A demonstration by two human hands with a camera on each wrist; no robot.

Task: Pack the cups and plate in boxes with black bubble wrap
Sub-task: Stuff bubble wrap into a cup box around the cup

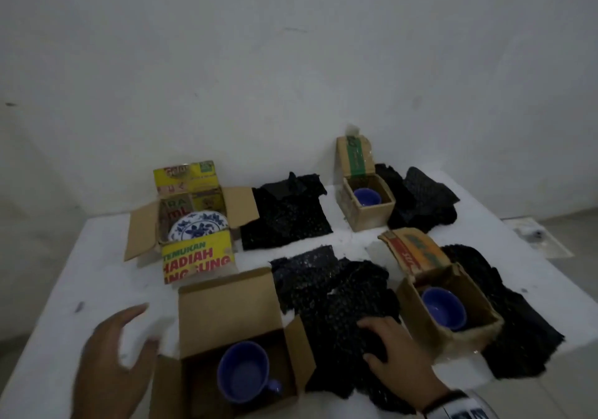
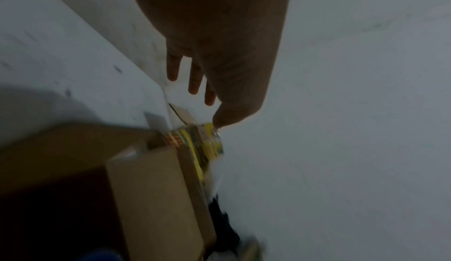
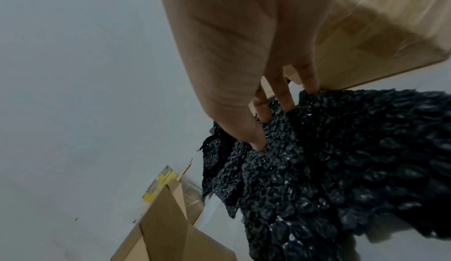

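A blue cup (image 1: 243,374) stands in the near open cardboard box (image 1: 226,308). My left hand (image 1: 116,350) hovers open just left of that box, fingers spread (image 2: 195,84), holding nothing. My right hand (image 1: 388,342) is on the crumpled black bubble wrap (image 1: 336,302) right of the box. Its fingertips (image 3: 284,103) and thumb sink into the wrap (image 3: 341,159) and bunch a fold. A blue-and-white plate (image 1: 199,229) leans inside the yellow printed box (image 1: 197,256). Two more blue cups (image 1: 366,197) (image 1: 445,308) sit in small boxes on the right.
Three other black bubble wrap sheets (image 1: 284,218) (image 1: 424,198) (image 1: 521,318) lie on the white table (image 1: 81,273), one beside each remaining box. The table stands against a white wall. Its right edge drops to a tiled floor (image 1: 550,234).
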